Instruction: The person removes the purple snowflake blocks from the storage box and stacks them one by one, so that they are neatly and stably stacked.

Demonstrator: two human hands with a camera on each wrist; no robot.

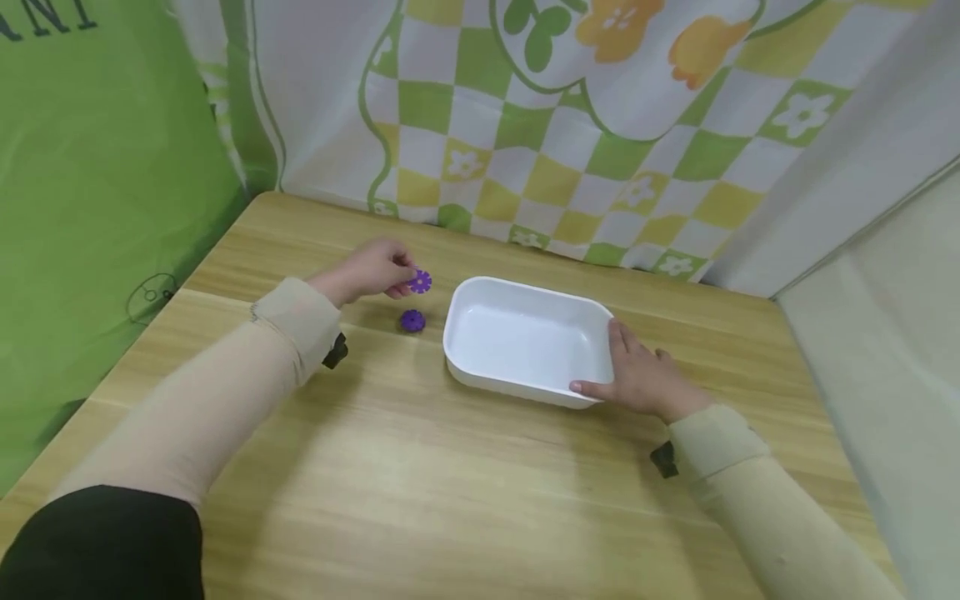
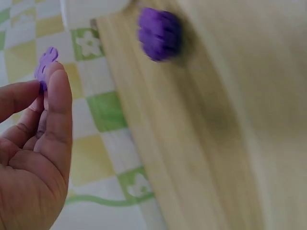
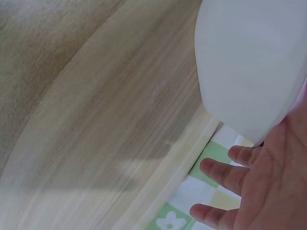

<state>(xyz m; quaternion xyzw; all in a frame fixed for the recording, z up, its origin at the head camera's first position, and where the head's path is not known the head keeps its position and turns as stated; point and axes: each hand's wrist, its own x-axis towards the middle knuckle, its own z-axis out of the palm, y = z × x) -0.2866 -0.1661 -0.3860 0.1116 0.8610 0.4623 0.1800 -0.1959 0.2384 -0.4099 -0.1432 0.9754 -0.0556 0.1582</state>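
Between thumb and fingertips, my left hand (image 1: 377, 268) pinches a purple flower-shaped plastic disc (image 1: 421, 282), raised over the table. Just below it on the wood lies a second purple piece (image 1: 412, 321); in the left wrist view this purple piece (image 2: 159, 34) looks thick, like discs stacked together. A white rectangular plastic basin (image 1: 517, 389) stands to the right, and its inside looks bare. At the basin's right end rests my right hand (image 1: 641, 371), thumb along the near rim and fingers by the right side. The right wrist view shows several fingers (image 3: 223, 175) extended loosely past the basin's wall.
The light wooden table (image 1: 465, 492) reaches back to a green, yellow and white checked curtain (image 1: 555, 179). Green cloth (image 1: 97, 208) hangs on the left, and a pale surface (image 1: 877, 317) borders the table's right side. Dark wrist mounts (image 1: 336, 352) sit at both cuffs.
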